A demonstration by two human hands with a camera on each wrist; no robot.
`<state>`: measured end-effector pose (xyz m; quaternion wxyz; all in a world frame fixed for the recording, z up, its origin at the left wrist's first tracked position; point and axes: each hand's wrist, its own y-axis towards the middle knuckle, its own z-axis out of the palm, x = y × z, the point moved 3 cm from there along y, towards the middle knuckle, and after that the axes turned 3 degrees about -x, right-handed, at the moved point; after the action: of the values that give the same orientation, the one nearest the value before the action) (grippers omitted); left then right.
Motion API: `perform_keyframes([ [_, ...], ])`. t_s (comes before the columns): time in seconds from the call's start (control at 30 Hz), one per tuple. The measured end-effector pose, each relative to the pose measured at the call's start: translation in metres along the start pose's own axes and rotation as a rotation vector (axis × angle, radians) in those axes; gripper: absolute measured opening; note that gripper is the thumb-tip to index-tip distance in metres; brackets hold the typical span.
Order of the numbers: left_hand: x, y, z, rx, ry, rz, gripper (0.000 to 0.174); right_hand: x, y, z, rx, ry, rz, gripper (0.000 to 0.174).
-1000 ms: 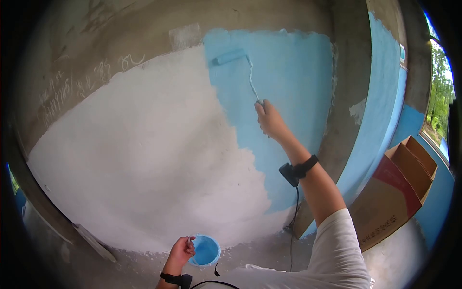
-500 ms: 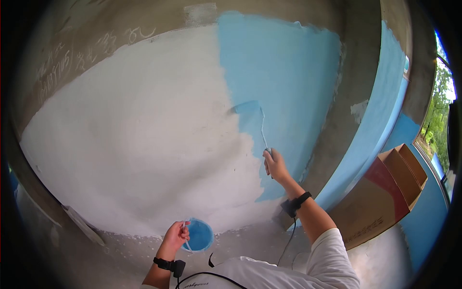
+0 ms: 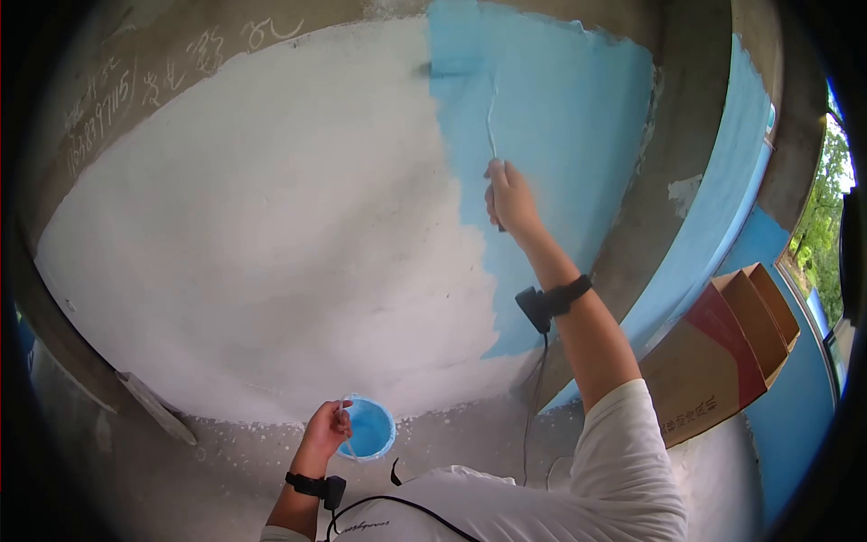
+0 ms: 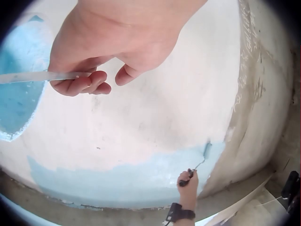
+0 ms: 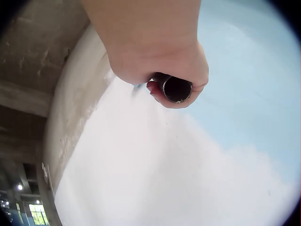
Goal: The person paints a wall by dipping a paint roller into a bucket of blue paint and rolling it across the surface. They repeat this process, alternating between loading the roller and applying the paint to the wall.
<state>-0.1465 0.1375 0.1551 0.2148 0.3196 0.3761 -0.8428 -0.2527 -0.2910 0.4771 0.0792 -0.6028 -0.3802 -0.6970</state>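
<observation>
My right hand (image 3: 514, 197) grips the dark handle of a paint roller (image 3: 459, 67), its blue sleeve against the wall near the top of the blue paint. In the right wrist view the hollow end of the handle (image 5: 178, 89) shows inside the curled fingers. The left hand (image 3: 323, 430) holds a blue paint bucket (image 3: 394, 432) by its pale handle strap, low in front of the body. Fingers curl round that strap (image 4: 42, 76) in the left wrist view, with the bucket hanging at the left. Blue paint coats the bucket's inside.
The wall (image 3: 262, 235) is white on the left and blue on the right, with bare concrete above bearing chalk writing. A concrete column (image 3: 668, 172) borders the blue area. A cardboard box (image 3: 722, 361) stands at the right by a window. Cables hang from the wrist cameras.
The roller went down the wall along the edge of the blue paint, then back up toward the top. The left hand still holds the bucket low; the head view has shifted a little.
</observation>
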Motion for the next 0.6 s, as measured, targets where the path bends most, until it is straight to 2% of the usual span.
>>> perform_keyframes([
  [0.07,0.0,0.003,-0.002,0.001,-0.026,-0.01,0.025,-0.049,-0.021,-0.001,0.001,-0.046,0.052,0.034],
  [0.1,-0.001,0.002,-0.001,-0.007,-0.016,0.001,0.025,-0.069,-0.036,-0.004,-0.025,-0.166,0.07,0.034],
  [0.13,-0.002,0.001,0.0,-0.015,-0.007,0.013,0.025,-0.11,-0.041,-0.007,-0.061,-0.23,0.01,0.035],
  [0.23,-0.003,0.001,0.002,-0.045,0.021,0.022,0.025,-0.157,-0.089,-0.01,-0.041,-0.268,0.125,0.034],
  [0.37,-0.006,-0.001,0.005,-0.01,0.026,0.039,0.025,-0.198,-0.115,-0.017,-0.033,-0.265,0.156,0.033],
  [0.47,-0.008,-0.006,0.011,-0.019,0.03,0.048,0.025,-0.161,-0.104,-0.026,0.03,-0.127,0.146,0.031],
  [0.6,-0.007,-0.003,0.01,-0.009,0.031,0.055,0.026,-0.082,-0.059,-0.024,0.014,-0.048,0.01,0.03],
])
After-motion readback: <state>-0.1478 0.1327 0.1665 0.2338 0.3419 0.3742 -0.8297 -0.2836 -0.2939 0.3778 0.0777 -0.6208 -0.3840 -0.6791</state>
